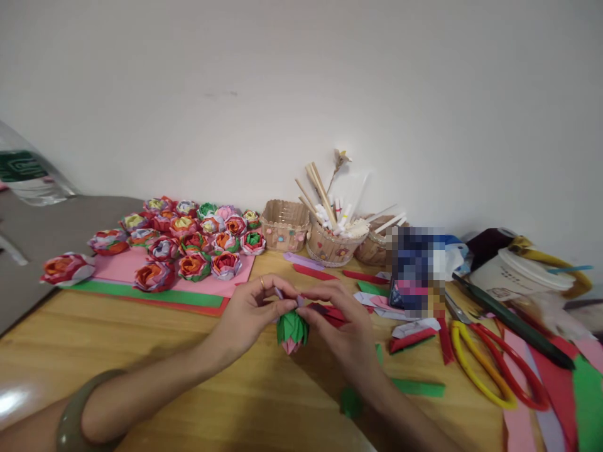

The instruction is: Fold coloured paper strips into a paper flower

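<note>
Near the middle of the table, a green and pink folded paper flower [292, 331] hangs pink tip downward from my fingertips. My left hand [252, 314] pinches its upper end together with a small purple paper piece [298, 302]. From the other side, my right hand [342, 317] also closes thumb and fingers on that upper end. The two hands nearly meet above the flower. A ring and a bangle show on my left hand and forearm. Red folded paper strips [330, 314] lie just behind my right hand, which partly covers them.
Many finished paper flowers [193, 266] sit on pink sheets [117, 267] at the left. Baskets [285, 223] stand against the wall, one with sticks. At right lie scissors [499, 364], a dark green long tool [518, 326], colored strips [556, 389] and a white tub [518, 273].
</note>
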Motion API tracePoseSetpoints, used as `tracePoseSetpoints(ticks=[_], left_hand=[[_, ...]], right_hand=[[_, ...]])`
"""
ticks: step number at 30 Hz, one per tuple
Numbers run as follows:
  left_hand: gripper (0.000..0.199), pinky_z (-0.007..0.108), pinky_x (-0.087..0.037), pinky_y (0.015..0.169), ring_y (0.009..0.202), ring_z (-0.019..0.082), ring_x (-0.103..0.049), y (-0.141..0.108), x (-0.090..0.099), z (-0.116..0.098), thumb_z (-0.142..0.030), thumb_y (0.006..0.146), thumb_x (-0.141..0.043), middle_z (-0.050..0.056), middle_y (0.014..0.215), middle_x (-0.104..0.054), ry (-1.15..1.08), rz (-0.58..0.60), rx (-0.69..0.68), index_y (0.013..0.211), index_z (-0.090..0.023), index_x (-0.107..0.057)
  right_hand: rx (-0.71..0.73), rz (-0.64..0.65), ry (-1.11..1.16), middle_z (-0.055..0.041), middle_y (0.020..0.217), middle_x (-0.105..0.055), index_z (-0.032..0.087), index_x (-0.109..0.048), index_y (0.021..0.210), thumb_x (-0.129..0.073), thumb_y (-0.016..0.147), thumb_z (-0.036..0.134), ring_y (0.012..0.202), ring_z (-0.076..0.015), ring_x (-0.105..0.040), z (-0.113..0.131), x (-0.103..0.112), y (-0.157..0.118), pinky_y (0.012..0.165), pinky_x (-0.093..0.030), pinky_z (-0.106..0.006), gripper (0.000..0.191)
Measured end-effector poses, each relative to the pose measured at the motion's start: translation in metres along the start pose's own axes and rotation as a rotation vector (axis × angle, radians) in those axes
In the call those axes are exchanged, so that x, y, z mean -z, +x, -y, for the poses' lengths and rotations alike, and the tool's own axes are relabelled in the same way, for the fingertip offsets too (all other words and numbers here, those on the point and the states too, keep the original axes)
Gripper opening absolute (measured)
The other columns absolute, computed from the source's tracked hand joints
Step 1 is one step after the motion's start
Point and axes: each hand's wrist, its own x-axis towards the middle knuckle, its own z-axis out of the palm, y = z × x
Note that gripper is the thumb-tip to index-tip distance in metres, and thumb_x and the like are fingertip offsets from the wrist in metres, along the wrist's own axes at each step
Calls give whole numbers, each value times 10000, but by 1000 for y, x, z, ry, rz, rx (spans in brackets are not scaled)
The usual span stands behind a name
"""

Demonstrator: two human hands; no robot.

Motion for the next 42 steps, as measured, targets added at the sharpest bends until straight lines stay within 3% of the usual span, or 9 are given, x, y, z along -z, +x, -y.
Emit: tracePoseSetpoints(ticks=[16, 25, 31, 33, 35, 39, 42], left_hand=[[36, 256, -509, 645, 707, 153, -631, -5, 5, 6, -137, 696, -666, 26, 732, -677, 85, 104, -292, 702, -172, -661], [16, 335, -462, 840, 907, 201, -603, -6, 10, 10, -191, 752, -635, 56, 820, -671, 271, 78, -413, 746, -183, -647], [48, 335, -442, 823, 852, 192, -591, -1, 17, 3, -177, 781, -586, 66, 803, -649, 460, 226, -531, 743, -181, -615], [47, 320, -442, 797, 806, 177, -582, 0, 18, -1, -183, 781, -581, 53, 773, -627, 471, 290, -504, 739, -177, -602], [38, 288, -447, 735, 762, 159, -569, 2, 19, -4, -202, 774, -587, 39, 765, -610, 429, 325, -388, 750, -175, -597], [99, 221, -413, 576, 647, 122, -521, 3, 18, -5, -254, 719, -637, 1, 686, -567, 259, 341, -107, 714, -167, -591], [154, 209, -381, 527, 575, 104, -476, 4, 18, -7, -290, 702, -648, -19, 601, -524, 195, 330, -16, 659, -162, -574]], right_hand=[[110, -61, -63, -8, 747, -632, 204, -638, 817, -695, 696, 83, 709, -138, -587, 5, 1, -2, 616, -482, -241, 181], [229, -127, -187, -21, 711, -629, 215, -642, 807, -682, 705, 98, 676, -161, -581, 6, 1, -3, 591, -474, -285, 161], [174, -44, -79, -7, 709, -605, 207, -574, 689, -670, 719, 107, 694, -152, -557, 3, 3, -1, 631, -450, -286, 142], [74, 31, 46, 7, 696, -593, 204, -553, 678, -662, 736, 138, 674, -138, -553, 2, 3, -1, 619, -447, -267, 140], [-56, 86, 176, 17, 683, -582, 201, -550, 680, -659, 743, 171, 650, -126, -548, 2, 2, -2, 595, -443, -246, 129], [-269, 153, 398, 28, 663, -564, 189, -567, 678, -684, 711, 206, 612, -106, -527, 2, 1, -2, 547, -425, -212, 122], [-351, 189, 483, 33, 646, -555, 180, -569, 661, -686, 703, 228, 592, -94, -515, 2, 0, 0, 544, -417, -202, 134]])
